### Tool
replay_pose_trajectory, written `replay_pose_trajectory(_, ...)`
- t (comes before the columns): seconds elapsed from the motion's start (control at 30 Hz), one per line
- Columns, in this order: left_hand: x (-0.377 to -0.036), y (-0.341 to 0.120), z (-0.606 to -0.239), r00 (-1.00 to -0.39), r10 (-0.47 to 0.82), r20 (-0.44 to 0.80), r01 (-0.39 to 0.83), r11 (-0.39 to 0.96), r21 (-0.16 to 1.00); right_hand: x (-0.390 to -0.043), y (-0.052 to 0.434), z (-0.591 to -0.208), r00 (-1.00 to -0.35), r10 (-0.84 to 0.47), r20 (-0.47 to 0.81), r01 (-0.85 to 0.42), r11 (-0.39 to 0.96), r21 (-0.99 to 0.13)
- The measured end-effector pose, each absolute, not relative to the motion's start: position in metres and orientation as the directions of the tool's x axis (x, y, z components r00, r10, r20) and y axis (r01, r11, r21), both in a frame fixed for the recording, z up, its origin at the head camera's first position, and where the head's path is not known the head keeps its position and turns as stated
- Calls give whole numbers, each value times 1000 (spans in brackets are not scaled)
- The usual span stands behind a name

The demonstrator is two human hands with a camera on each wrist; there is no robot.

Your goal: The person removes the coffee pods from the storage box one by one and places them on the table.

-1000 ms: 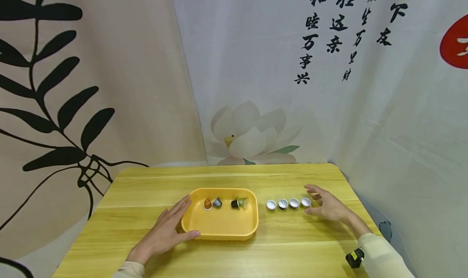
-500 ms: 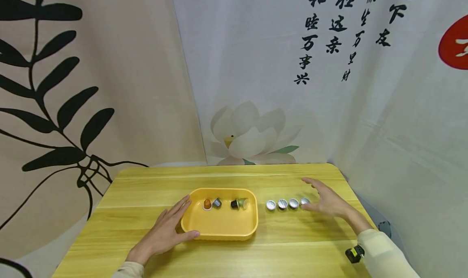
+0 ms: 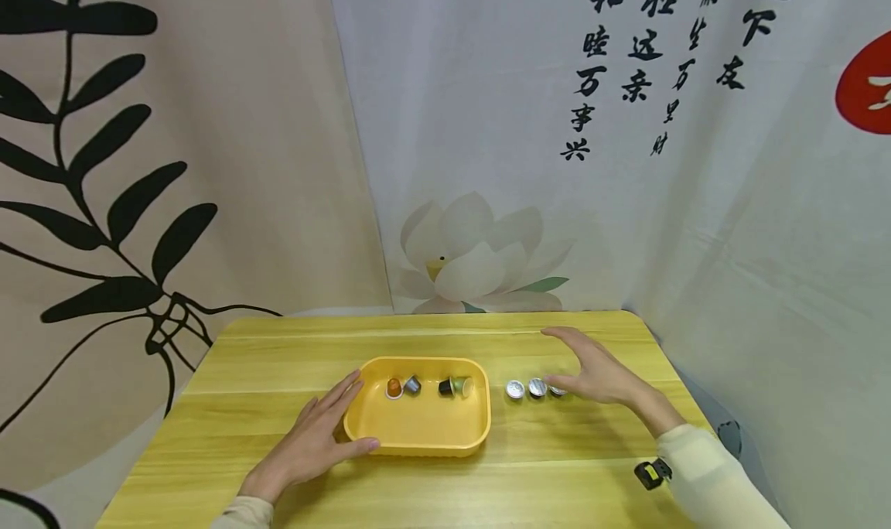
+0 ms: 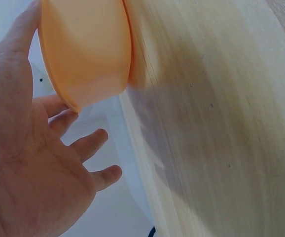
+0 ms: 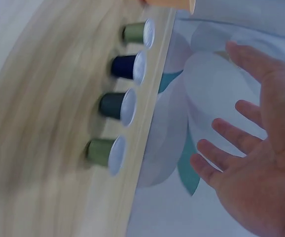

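My left hand (image 3: 306, 448) rests at the left end of a yellow tray (image 3: 418, 428), fingers stretched along its rim and thumb at the near corner. In the left wrist view, the thumb and index finger touch the tray wall (image 4: 88, 54), and the other fingers are spread. Inside the tray lie several coffee capsules, among them an orange one (image 3: 394, 387) and a grey-blue one (image 3: 413, 385). My right hand (image 3: 602, 370) hovers with spread fingers over a row of capsules (image 3: 515, 390) standing lid up. The right wrist view shows green (image 5: 102, 151), dark green (image 5: 112, 105) and dark blue (image 5: 123, 66) bodies.
The wooden table (image 3: 445, 494) extends around the tray and the row. A small black-and-yellow device (image 3: 653, 473) sits at the right sleeve's cuff. Printed cloth (image 3: 473, 127) hangs behind the table and along its right side.
My right hand has moved left from the row's right end, its fingers spreading wider, and now covers the right part of the row. The left hand and tray stay put.
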State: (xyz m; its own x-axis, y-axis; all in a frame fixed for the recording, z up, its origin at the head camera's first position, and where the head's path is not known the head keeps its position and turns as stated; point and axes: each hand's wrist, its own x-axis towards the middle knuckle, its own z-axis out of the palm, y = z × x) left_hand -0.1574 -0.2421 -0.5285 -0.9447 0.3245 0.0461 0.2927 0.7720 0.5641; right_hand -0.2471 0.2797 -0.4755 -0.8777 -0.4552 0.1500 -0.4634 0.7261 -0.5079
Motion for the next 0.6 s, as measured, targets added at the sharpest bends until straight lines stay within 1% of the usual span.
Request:
replay_pose_trajectory(0.2, -158, -242, -526, -942, 329, 60, 305, 771, 559, -248, 258, -467, -849, -499, 173, -514, 705, -489)
replay_pose_trajectory(0.4, -158, -242, -525, -942, 330, 63, 306, 766, 565, -248, 235, -460, -829, -534, 168, -540, 685, -488)
replay_pose_trajectory(0.6, -157, -242, -526, -943, 328, 57, 302, 772, 559, -249, 214, -455, -792, -586, 168, -585, 653, -480)
